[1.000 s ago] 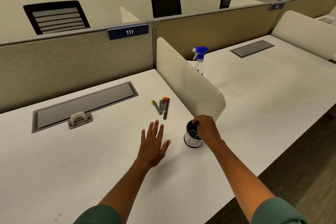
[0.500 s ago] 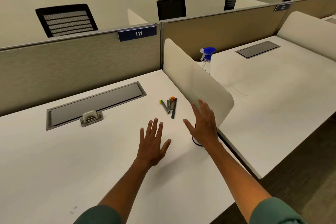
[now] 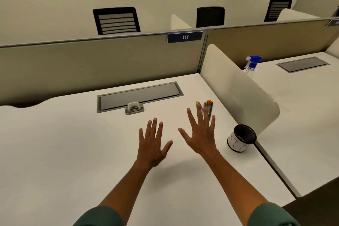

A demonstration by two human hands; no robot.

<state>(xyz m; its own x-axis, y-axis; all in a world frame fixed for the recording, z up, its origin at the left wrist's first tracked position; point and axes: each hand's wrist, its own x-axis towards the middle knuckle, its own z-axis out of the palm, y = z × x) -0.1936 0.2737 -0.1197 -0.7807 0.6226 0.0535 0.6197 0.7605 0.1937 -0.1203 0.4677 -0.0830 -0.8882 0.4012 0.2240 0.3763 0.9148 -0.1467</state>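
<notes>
A white cup with a black inside (image 3: 240, 139) stands on the white desk (image 3: 64, 152), close to the foot of the cream side divider (image 3: 236, 90). A small bunch of pens (image 3: 207, 105) lies farther back on the desk. My right hand (image 3: 200, 135) hovers with fingers spread straight, its fingertips in front of the pens, and it holds nothing. To its left, my left hand (image 3: 153, 143) is held flat over the desk, fingers straight, also holding nothing. The cup stands free, to the right of my right hand.
A grey cable tray lid (image 3: 141, 95) with a small grommet (image 3: 134, 108) is set into the desk's back. A spray bottle with a blue head (image 3: 252, 64) stands behind the divider on the neighbouring desk. Beige partitions and black chairs (image 3: 116, 21) lie beyond.
My right hand let go of the cup, opened, and moved left and forward toward the pens. The view has swung left. My left hand stays flat over the desk.
</notes>
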